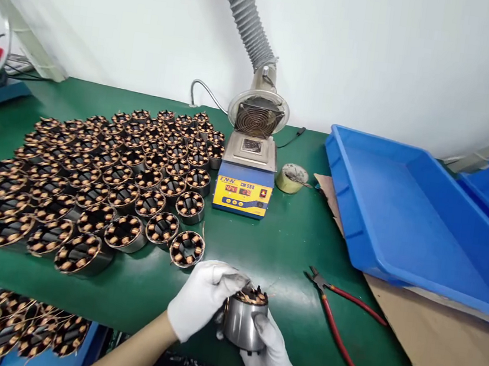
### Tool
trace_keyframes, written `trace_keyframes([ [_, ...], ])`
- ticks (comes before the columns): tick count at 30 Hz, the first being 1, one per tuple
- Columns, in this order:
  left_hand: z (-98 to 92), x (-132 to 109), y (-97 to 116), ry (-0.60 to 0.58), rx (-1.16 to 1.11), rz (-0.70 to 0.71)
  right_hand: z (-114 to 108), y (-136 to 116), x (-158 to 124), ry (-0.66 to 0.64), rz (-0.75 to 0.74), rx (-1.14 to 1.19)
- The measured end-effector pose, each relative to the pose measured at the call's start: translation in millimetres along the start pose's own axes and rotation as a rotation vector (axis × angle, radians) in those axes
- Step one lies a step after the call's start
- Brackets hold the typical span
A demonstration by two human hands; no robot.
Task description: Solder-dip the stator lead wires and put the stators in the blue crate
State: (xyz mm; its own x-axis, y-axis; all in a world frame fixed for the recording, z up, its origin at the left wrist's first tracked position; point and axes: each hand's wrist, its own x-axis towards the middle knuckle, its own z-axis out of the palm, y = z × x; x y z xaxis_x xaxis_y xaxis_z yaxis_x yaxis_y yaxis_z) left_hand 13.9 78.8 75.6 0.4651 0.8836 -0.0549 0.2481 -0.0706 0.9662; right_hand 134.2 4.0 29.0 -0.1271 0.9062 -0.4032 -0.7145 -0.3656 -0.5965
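Observation:
A motor stator (245, 324), a steel ring with copper windings and black insulation at its top, is held near the table's front edge. My right hand (270, 352), in a white glove with grey-smudged fingertips, grips the ring from the right and below. Also gloved, my left hand (208, 291) has its fingers bent together at the upper left rim, by the copper wires; whether a wire is pinched there is hidden. Red-handled cutting pliers (325, 288) lie with handles apart to the right. The closest standing stator (187, 249) is just beyond my left hand.
Several rows of stators (125, 233) cover the table's left side. More fill a blue bin (88, 348) at lower left. Behind stand a solder pot (244, 189) under an exhaust hose (249, 20) and a small round tin (292, 180). A blue tray (410, 209) rests on cardboard (434, 343) at right.

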Motion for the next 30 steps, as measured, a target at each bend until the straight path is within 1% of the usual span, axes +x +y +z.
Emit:
trace_keyframes([
  [2, -5.8, 3, 5, 0.106, -0.116, -0.107, -6, 3, -1, -0.059, 0.058, 0.039],
  [3, -11.3, 1, 6, 0.176, -0.142, -0.124, -8, 3, -1, -0.086, 0.071, 0.068],
  [4, -18.4, -2, 6, 0.246, -0.107, -0.107, -10, 2, -1, -0.100, 0.077, 0.100],
  [5, -26.7, -6, 6, 0.316, 0.005, -0.066, -10, 0, 0, -0.098, 0.078, 0.133],
  [6, -35.2, -11, 5, 0.369, 0.194, -0.017, -10, -3, 0, -0.086, 0.079, 0.165],
  [7, -43.2, -16, 3, 0.393, 0.438, 0.023, -8, -6, 1, -0.071, 0.082, 0.193],
  [9, -54.3, -24, -2, 0.370, 0.927, 0.046, -6, -10, 2, -0.054, 0.089, 0.235],
  [10, -56.6, -25, -5, 0.341, 1.109, 0.044, -5, -11, 3, -0.056, 0.089, 0.238],
  [11, -57.0, -25, -7, 0.312, 1.230, 0.044, -5, -12, 4, -0.066, 0.085, 0.223],
  [12, -55.8, -23, -9, 0.273, 1.295, 0.059, -5, -12, 5, -0.076, 0.079, 0.192],
  [14, -52.1, -15, -11, 0.188, 1.312, 0.122, -6, -11, 6, -0.086, 0.063, 0.122],
  [16, -50.9, -1, -11, 0.137, 1.274, 0.197, -8, -10, 6, -0.085, 0.066, 0.108],
  [18, -54.5, 17, -11, 0.123, 1.259, 0.267, -9, -9, 6, -0.072, 0.086, 0.167],
  [20, -61.2, 35, -11, 0.122, 1.277, 0.309, -10, -8, 6, -0.058, 0.103, 0.242],
  [23, -68.4, 53, -13, 0.142, 1.322, 0.310, -9, -9, 7, -0.050, 0.113, 0.305],
  [25, -66.6, 52, -15, 0.227, 1.316, 0.296, -7, -9, 9, -0.049, 0.117, 0.317],
  [26, -63.6, 48, -15, 0.279, 1.277, 0.290, -6, -9, 10, -0.046, 0.119, 0.321],
  [27, -59.4, 40, -15, 0.307, 1.201, 0.284, -4, -9, 12, -0.037, 0.118, 0.325],
  [28, -54.5, 31, -15, 0.278, 1.090, 0.272, -3, -9, 13, -0.021, 0.116, 0.329],
  [29, -49.3, 21, -14, 0.190, 0.958, 0.252, -2, -9, 13, 0.001, 0.119, 0.332],
  [30, -44.1, 11, -13, 0.039, 0.820, 0.225, -1, -8, 14, 0.029, 0.125, 0.336],
])
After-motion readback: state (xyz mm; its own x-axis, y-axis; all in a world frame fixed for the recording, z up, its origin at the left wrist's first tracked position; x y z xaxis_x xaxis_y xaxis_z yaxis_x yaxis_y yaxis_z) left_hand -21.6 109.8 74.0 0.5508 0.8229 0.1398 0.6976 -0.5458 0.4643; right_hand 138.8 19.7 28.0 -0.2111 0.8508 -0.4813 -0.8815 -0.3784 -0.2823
